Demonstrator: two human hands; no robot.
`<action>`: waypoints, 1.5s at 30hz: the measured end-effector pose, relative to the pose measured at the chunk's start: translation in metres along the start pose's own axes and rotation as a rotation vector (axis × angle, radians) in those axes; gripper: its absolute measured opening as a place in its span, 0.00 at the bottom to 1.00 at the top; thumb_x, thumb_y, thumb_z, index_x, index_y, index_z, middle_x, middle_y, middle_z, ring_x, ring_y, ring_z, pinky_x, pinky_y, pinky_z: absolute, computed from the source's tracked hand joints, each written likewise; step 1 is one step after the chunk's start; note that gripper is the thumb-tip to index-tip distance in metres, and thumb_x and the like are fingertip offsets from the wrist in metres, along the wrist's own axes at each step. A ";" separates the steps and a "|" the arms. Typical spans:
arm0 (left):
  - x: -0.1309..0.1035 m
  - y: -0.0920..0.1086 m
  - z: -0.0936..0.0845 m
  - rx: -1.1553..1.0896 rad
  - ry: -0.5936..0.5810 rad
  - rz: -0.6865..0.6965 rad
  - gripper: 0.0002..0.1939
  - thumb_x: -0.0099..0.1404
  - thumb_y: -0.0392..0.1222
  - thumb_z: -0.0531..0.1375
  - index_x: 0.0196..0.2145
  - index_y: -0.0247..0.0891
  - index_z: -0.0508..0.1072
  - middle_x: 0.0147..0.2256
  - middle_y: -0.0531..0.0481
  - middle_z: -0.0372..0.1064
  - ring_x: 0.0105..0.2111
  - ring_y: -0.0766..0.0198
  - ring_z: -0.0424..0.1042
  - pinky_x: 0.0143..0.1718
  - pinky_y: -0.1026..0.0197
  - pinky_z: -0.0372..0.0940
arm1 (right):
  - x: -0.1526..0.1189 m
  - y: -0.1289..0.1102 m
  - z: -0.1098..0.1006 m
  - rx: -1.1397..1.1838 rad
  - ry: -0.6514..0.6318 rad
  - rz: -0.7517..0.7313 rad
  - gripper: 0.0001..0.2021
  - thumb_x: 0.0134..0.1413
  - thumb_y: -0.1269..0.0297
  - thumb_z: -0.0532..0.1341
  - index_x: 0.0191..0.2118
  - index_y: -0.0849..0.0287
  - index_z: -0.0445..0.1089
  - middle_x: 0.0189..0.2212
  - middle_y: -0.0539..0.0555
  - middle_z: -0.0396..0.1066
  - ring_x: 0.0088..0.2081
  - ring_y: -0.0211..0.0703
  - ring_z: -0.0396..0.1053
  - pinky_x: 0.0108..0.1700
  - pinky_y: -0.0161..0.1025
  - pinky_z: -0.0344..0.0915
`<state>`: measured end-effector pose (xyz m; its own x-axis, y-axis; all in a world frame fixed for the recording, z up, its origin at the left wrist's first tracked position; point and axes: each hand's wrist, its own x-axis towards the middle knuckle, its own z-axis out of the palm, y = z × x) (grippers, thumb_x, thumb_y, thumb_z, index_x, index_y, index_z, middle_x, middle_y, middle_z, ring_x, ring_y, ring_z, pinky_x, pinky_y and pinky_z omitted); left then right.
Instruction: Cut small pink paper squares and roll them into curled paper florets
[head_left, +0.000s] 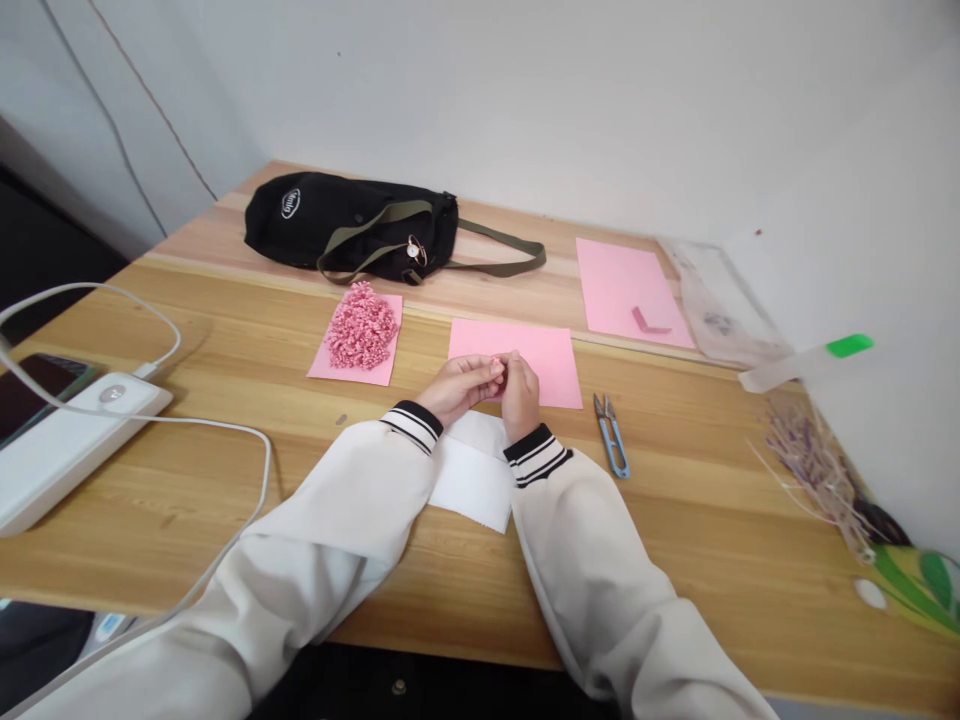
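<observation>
My left hand and my right hand meet over the near edge of a pink sheet. The fingers of both are closed, thumbs and fingertips pinched together. A tiny pinkish bit shows at the left fingertips, too small to name; what the right fingers hold is hidden. Under my wrists lies a folded white paper. To the left, a heap of small pink curly pieces rests on a pink card. Blue-handled thread snips lie right of my right hand, blades pointing away.
A black bag with olive straps lies at the back. Another pink sheet bears a small folded pink piece. A white power strip with its cable is at left; a tangle of cords is by the right wall.
</observation>
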<state>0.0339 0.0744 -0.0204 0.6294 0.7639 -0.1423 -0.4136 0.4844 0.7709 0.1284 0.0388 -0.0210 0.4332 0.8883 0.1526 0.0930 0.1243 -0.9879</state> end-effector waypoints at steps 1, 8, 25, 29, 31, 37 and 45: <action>0.000 0.000 0.000 0.000 -0.002 0.000 0.13 0.45 0.41 0.68 0.21 0.30 0.69 0.18 0.54 0.65 0.20 0.74 0.63 0.27 0.68 0.61 | 0.000 0.000 0.000 0.001 -0.002 0.000 0.19 0.56 0.53 0.45 0.24 0.59 0.65 0.21 0.49 0.65 0.27 0.37 0.63 0.32 0.36 0.61; 0.000 -0.001 0.000 0.002 -0.007 0.002 0.12 0.45 0.40 0.68 0.21 0.30 0.69 0.19 0.54 0.65 0.21 0.74 0.63 0.27 0.68 0.61 | 0.000 0.000 0.000 0.006 0.002 0.008 0.20 0.55 0.52 0.46 0.24 0.58 0.65 0.21 0.48 0.65 0.27 0.37 0.63 0.32 0.35 0.61; 0.000 0.000 0.000 -0.003 0.012 -0.003 0.13 0.43 0.41 0.69 0.21 0.30 0.70 0.19 0.53 0.66 0.20 0.75 0.64 0.27 0.69 0.62 | 0.000 0.001 0.000 0.034 -0.003 0.034 0.18 0.54 0.53 0.47 0.25 0.59 0.65 0.22 0.49 0.66 0.27 0.37 0.63 0.31 0.35 0.62; 0.000 0.000 0.000 -0.003 0.018 -0.008 0.13 0.43 0.41 0.69 0.21 0.30 0.70 0.19 0.53 0.67 0.20 0.74 0.64 0.27 0.69 0.62 | 0.000 0.000 0.001 0.028 -0.003 0.040 0.18 0.54 0.53 0.47 0.25 0.59 0.64 0.21 0.49 0.65 0.26 0.37 0.62 0.31 0.35 0.62; 0.000 0.000 0.001 -0.001 0.022 -0.009 0.13 0.43 0.41 0.69 0.20 0.30 0.70 0.19 0.53 0.67 0.21 0.74 0.64 0.27 0.69 0.61 | 0.000 0.000 0.000 0.030 -0.001 0.038 0.18 0.54 0.53 0.47 0.25 0.58 0.64 0.21 0.48 0.64 0.26 0.37 0.62 0.31 0.35 0.62; 0.000 0.000 0.000 -0.003 0.022 -0.005 0.13 0.44 0.40 0.69 0.21 0.29 0.71 0.19 0.53 0.67 0.21 0.74 0.64 0.27 0.68 0.61 | -0.001 0.000 0.001 0.031 -0.001 0.032 0.18 0.54 0.52 0.47 0.25 0.58 0.64 0.21 0.49 0.65 0.26 0.37 0.62 0.31 0.35 0.62; 0.000 0.000 0.000 -0.006 0.021 -0.005 0.13 0.43 0.41 0.69 0.21 0.29 0.71 0.19 0.53 0.67 0.21 0.74 0.65 0.27 0.68 0.61 | 0.001 0.001 0.001 0.029 0.003 0.017 0.18 0.54 0.52 0.47 0.25 0.59 0.64 0.23 0.49 0.65 0.28 0.37 0.63 0.34 0.36 0.62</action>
<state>0.0342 0.0743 -0.0203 0.6172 0.7706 -0.1592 -0.4147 0.4905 0.7664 0.1283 0.0399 -0.0220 0.4374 0.8890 0.1353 0.0597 0.1215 -0.9908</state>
